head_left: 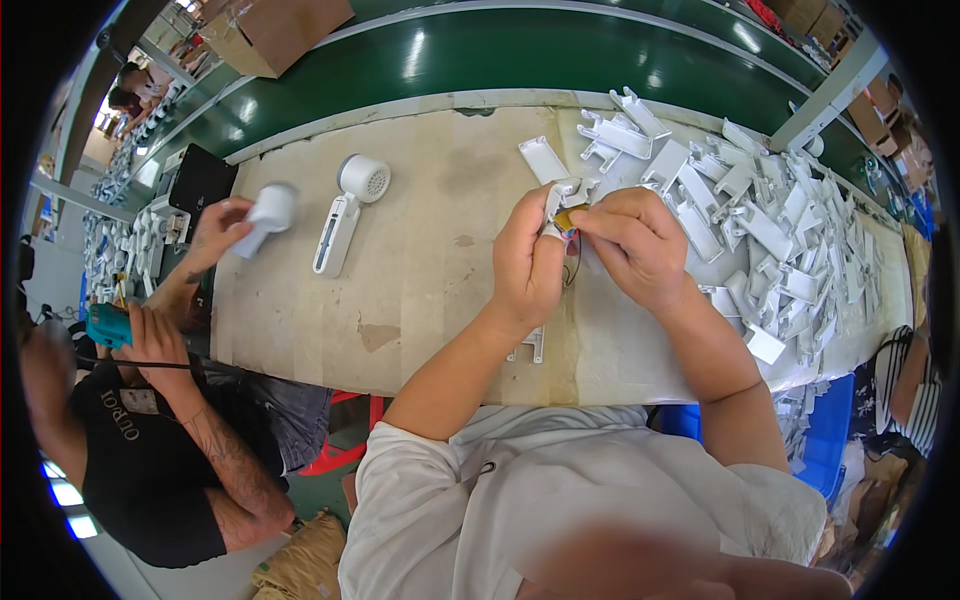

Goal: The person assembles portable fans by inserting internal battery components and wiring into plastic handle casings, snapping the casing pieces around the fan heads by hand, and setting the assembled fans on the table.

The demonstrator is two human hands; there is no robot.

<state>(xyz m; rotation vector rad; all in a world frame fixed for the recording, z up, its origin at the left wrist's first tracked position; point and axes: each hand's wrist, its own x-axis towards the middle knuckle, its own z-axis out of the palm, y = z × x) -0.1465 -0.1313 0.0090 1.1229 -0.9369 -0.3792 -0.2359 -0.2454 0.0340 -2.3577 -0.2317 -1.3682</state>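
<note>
A: What is the left hand [528, 262] doing?

B: It is curled around a small white plastic shell [560, 200], fingers closed on it, holding it up over the table [440, 250], just in front of the person's chest.

A: And the right hand [632, 243]?

B: Its thumb and forefinger are pinched together on a small yellow part [567, 219] that sits at the shell's open side. The 2 hands touch each other there. A thin dark wire [574, 268] hangs down from the part between the wrists.

A: What lies around them?

B: To the right, a large heap of white plastic pieces [770, 240] spreads across the table, reaching nearly to the right hand. Just behind the hands lies 1 flat white piece [543, 158] on its own. Under the left forearm, near the table's front edge, another white piece [530, 346] shows partly.

A: Anything on the left side?

B: A finished white handheld device with a round grilled head [345, 208] lies on the table, well apart from the hands. Beside it, a co-worker's hand [215, 232] grips a similar white device [266, 215]. That co-worker's other hand [150, 335] holds a teal tool [108, 325] below the table edge.

A: And behind the table?

B: A green conveyor belt [500, 55] runs along its far side, with a cardboard box [275, 30] beyond.
</note>
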